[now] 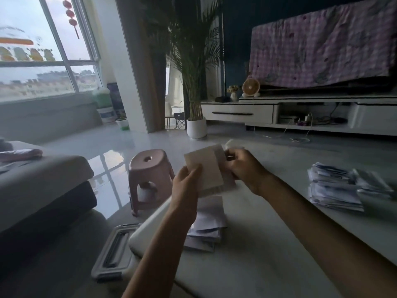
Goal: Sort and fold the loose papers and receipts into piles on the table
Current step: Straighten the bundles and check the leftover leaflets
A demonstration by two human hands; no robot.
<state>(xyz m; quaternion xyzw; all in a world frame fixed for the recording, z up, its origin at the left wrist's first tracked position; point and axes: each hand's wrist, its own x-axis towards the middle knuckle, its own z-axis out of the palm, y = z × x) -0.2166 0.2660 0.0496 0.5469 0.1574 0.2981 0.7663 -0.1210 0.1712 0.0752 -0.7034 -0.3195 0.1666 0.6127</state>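
A person's two bare arms reach out over a pale desk [268, 237] in a dim living room. Both hands hold one folded beige paper [206, 168] in the air above the desk's left part. The left hand [186, 186] pinches its near left corner under the thumb. The right hand [242, 168] curls its fingers around the right edge, likely to press or open a fold. Holding the sheet up at both sides probably keeps it taut for creasing.

Directly below lies a small stack of white folded papers [207, 226], near the desk's left edge, seemingly the sorted pile. Well apart, on the right, sits a taller, messier heap of papers and receipts [337, 188], probably waiting their turn.

No print, brand or label can be read; the sheets are blurred.

Beyond the desk, a pink plastic stool [150, 168] stands on the glossy floor, and a checked cloth [318, 46] covers the far right wall unit.
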